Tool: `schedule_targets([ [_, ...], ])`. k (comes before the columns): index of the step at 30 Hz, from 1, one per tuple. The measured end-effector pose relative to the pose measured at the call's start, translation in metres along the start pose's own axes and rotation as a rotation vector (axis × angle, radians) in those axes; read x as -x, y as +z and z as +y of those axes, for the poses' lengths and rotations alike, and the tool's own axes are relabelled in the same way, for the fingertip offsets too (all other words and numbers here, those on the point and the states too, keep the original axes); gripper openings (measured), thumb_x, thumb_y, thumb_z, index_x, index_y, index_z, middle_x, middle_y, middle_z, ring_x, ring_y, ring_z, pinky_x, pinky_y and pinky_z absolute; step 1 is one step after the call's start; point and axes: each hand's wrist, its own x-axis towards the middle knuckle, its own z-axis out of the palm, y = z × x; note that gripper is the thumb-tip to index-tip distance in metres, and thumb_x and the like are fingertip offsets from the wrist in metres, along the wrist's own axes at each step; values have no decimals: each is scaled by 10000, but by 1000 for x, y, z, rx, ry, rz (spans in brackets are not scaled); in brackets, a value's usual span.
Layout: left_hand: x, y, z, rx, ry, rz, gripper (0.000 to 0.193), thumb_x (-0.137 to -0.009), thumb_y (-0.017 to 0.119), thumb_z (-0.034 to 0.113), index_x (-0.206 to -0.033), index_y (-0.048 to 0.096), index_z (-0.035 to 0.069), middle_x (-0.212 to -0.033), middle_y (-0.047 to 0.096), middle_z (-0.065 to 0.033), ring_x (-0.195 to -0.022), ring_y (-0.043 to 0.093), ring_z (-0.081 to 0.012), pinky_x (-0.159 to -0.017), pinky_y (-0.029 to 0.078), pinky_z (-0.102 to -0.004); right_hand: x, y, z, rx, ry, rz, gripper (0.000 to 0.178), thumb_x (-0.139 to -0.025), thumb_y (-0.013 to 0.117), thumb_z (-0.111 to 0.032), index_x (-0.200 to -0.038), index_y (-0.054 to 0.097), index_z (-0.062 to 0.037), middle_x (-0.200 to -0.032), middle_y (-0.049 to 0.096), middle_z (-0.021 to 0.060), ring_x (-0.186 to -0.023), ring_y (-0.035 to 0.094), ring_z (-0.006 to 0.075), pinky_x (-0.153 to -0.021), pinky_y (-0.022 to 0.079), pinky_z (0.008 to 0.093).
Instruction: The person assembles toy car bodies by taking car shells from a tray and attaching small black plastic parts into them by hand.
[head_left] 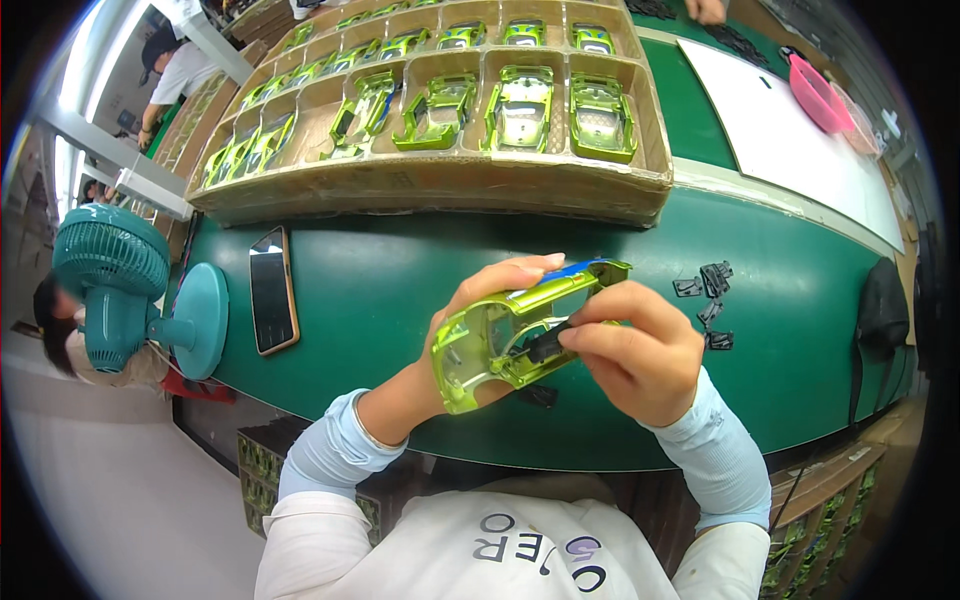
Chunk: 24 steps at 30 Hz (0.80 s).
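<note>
My left hand (478, 284) grips a bright green toy car body shell (462, 358) from its far left side. The shell is tilted above the table, its hollow inside partly showing, with a blue patch on its upper edge. With pinched fingers, my right hand (645, 355) holds a small black plastic part (546, 345) inside the shell's opening. Whether that part is seated there I cannot tell. Several similar loose black parts (715, 280) lie on the table to the right of my right hand. Another black piece (538, 396) lies beneath the shell.
A divided cardboard box (430, 190) of green car shells stands across the far side of the green table (350, 380). Left are a phone (270, 290) and a teal fan (110, 285). Right are a white board (800, 150), a pink basket (820, 95) and a black bag-like item (883, 310). Other people work beyond.
</note>
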Motion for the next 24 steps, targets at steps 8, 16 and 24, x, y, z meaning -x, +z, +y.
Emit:
schedule_targets([
  [8,-5,-5,-1,-43,68,-47,628,-632,743,50,-1167,416,44,-1176,484,-201,-1067,507,-298,-886,419,-344,0,1,1,54,-136,-94,289,-528,616,20,-816,593,18,-791,562,122,-631,576,251,-505,473,315],
  [16,-4,-4,-5,-13,44,-49,600,-629,721,23,-1156,434,37,-1182,487,-195,-1063,508,-305,-882,413,-351,-3,-2,1,80,-149,-195,238,-590,596,-31,-822,580,15,-772,536,88,-606,547,208,-485,454,301],
  [24,-4,-7,-5,-125,37,-139,605,-588,683,-14,-1146,454,27,-1161,504,-194,-1060,514,-301,-898,406,-360,-7,-10,-7,79,-48,-403,279,-586,598,27,-864,613,4,-841,589,89,-739,585,231,-562,488,315],
])
